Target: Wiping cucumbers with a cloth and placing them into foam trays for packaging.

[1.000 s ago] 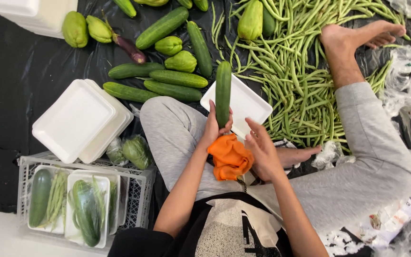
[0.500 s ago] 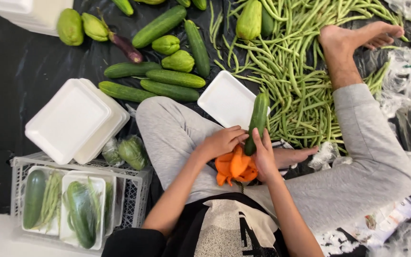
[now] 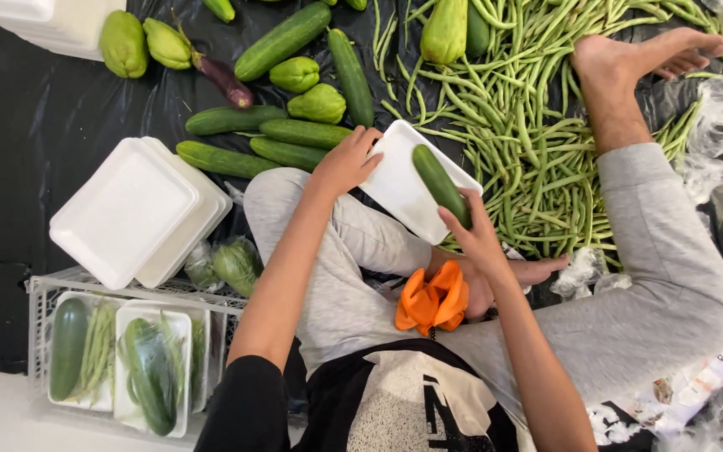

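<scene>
Smooth cucumber (image 3: 438,182) in right hand (image 3: 477,238) grip; left hand (image 3: 346,163) apparently pinching square foam tray (image 3: 402,191).

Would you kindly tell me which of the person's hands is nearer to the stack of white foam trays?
Left. The left hand lies right of the stack of white foam trays; the right hand, holding a cucumber, is farther right.
</scene>
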